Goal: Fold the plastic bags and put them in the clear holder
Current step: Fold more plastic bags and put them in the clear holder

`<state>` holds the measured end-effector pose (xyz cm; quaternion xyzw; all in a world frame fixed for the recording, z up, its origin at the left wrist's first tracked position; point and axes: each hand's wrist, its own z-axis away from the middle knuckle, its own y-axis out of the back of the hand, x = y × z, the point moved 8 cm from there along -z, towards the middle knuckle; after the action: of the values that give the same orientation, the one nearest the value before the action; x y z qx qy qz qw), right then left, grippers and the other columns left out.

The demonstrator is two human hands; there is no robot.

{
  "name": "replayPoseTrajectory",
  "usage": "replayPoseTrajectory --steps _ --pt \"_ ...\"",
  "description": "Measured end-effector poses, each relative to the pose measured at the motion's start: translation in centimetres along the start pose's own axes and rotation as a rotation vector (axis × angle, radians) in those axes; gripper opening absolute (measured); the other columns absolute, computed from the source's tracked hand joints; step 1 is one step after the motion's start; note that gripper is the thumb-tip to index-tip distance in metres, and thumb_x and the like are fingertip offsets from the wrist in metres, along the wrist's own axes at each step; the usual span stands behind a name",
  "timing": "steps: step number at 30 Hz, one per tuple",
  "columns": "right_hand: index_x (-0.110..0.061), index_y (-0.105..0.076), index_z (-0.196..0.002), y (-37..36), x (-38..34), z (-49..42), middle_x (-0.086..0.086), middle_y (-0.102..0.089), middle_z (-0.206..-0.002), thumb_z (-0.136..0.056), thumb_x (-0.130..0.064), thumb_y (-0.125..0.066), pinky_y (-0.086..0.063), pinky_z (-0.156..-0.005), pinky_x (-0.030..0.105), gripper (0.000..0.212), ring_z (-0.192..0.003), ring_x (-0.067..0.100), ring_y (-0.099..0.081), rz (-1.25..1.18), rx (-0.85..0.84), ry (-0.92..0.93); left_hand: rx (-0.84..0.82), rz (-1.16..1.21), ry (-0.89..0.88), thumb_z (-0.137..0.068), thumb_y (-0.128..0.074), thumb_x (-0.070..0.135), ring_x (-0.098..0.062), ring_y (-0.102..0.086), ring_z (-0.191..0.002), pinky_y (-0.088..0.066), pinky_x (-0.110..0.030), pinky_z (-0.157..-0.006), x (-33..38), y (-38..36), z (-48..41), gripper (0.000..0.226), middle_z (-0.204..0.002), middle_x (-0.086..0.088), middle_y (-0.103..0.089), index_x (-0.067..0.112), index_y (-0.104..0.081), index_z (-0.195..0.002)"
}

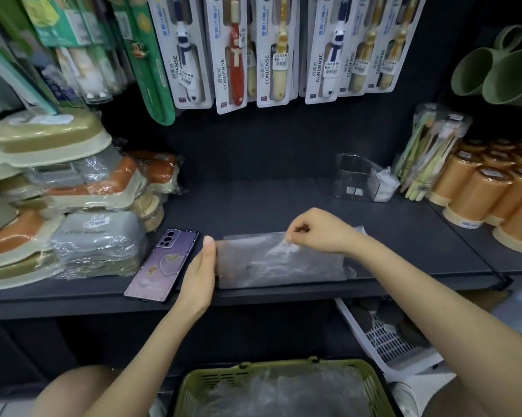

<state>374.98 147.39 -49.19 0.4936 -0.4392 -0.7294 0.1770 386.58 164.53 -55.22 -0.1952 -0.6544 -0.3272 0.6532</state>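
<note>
Dim, soft-focus, edges fisheye-warped

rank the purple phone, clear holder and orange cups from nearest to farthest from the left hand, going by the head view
From the left hand:
1. purple phone, just to the hand's left at the shelf front.
2. clear holder, back right on the shelf.
3. orange cups, far right, beyond the holder.

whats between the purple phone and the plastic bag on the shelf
The left hand, fingers straight, lies between the purple phone and the flat clear plastic bag on the dark shelf, seen in the head view.
</note>
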Motion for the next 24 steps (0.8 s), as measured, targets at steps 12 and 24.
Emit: replayPoseTrajectory --steps 12,24 --pt "-0.02 -0.072 -0.088 -3.9 4.2 -6.8 -0.02 -0.06 -0.078 -0.092 -0.026 -0.058 -0.046 -0.08 0.03 0.015 -0.087 0.009 -0.059 0.086 -0.079 -0.093 0.235 -0.931 -0.134 -0.091 -0.059 0.036 -0.032 -0.062 -0.081 -0.043 -0.037 -0.067 0.8 0.3 -2.5 0.065 -0.09 -0.012 -0.067 0.008 -0.034 -0.143" --pt "-0.018 -0.076 -0.087 -4.2 4.5 -7.7 -0.018 -0.064 -0.084 -0.086 -0.02 -0.056 -0.051 -0.086 0.035 0.02 -0.093 0.011 -0.063 0.107 -0.105 -0.092 -0.155 -1.175 -0.387 -0.078 0.011 0.055 -0.024 -0.008 -0.149 0.009 -0.028 -0.115 -1.3 -6.2 -3.9 0.091 -0.16 -0.008 -0.015 0.013 -0.021 -0.152"
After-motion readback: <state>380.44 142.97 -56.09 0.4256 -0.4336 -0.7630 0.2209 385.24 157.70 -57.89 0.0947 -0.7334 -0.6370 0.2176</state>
